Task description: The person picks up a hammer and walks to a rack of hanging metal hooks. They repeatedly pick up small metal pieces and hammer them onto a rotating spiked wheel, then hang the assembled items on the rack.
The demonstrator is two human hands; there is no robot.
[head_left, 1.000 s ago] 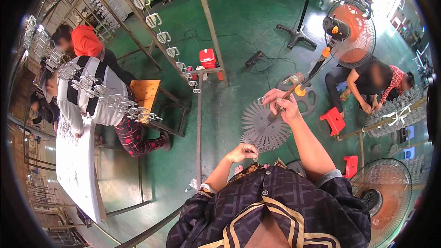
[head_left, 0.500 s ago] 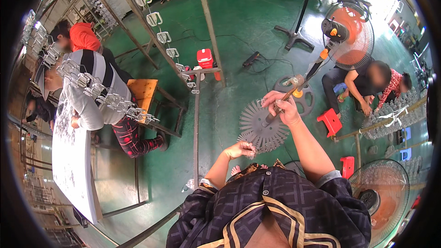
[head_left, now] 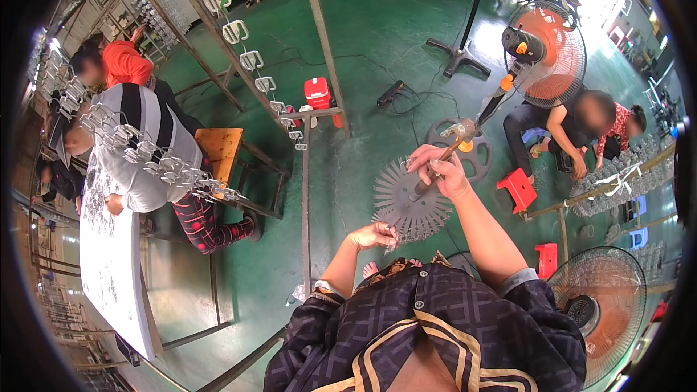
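Note:
A grey disc with slots all round its edge (head_left: 406,203) sits low in front of me, with a brown rod (head_left: 422,190) rising from its middle. At the disc's near left edge, my left hand (head_left: 374,236) is closed, thumb and fingers pinching a small clear, shiny piece (head_left: 392,242). My right hand (head_left: 444,172) is beside the rod above the disc, its fingers bent and drawn together. What they hold, if anything, is too small to make out. The rod's top ends in a pale brown, blocky head (head_left: 462,131).
Orange fans (head_left: 548,51) stand at far right and near right. Red stools (head_left: 516,191) and crouching people are on the right. A person leans over a white table (head_left: 109,268) at left, behind a metal frame (head_left: 306,196) with hanging clips. Cables cross the green floor.
The view has shifted slightly. My left hand keeps its pinch at the disc's edge, and my right hand stays by the rod with only small finger movement.

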